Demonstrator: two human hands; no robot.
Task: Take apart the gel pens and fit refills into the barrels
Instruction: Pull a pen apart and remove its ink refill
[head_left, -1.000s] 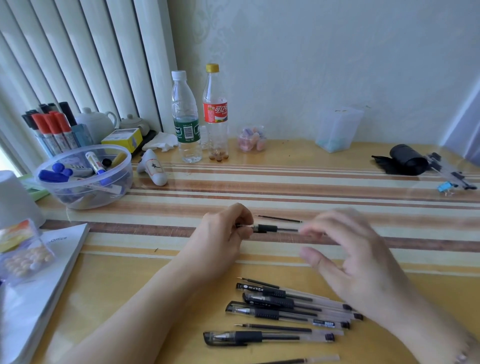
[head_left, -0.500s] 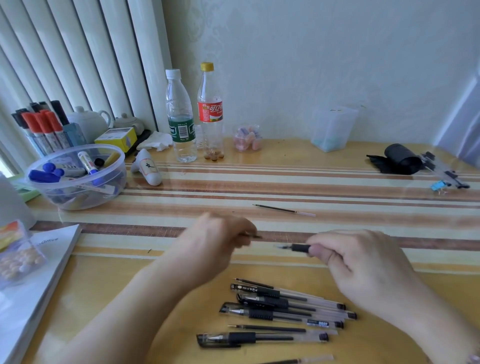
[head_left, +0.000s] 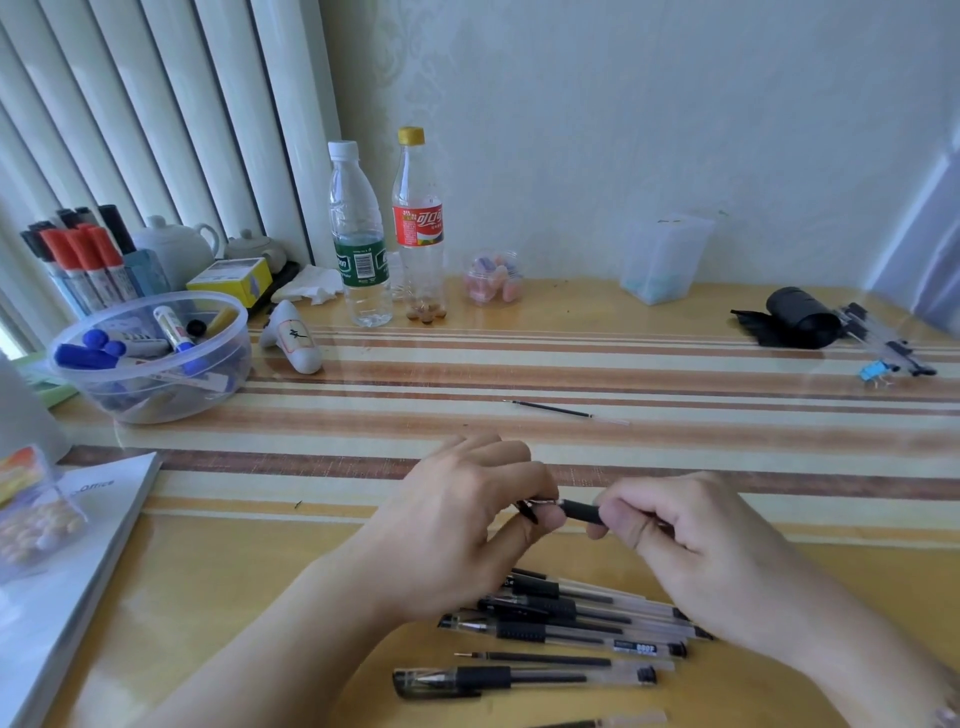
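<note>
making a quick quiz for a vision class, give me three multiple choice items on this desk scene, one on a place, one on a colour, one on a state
1. Where does the loose thin black refill lie?
A. in the clear bowl
B. on the striped mat beyond the hands
C. on the white booklet

2. What colour is the cap of the red-labelled plastic bottle?
A. yellow
B. white
C. blue

3. What is the right hand doing?
A. lying flat on the table
B. reaching for a bottle
C. gripping the black-gripped gel pen

Answers:
1 B, the loose thin black refill lies alone on the stripes.
2 A, the red-labelled plastic bottle has a yellow cap.
3 C, the right hand curls round the black-gripped gel pen, whose tip the left hand pinches.
</note>
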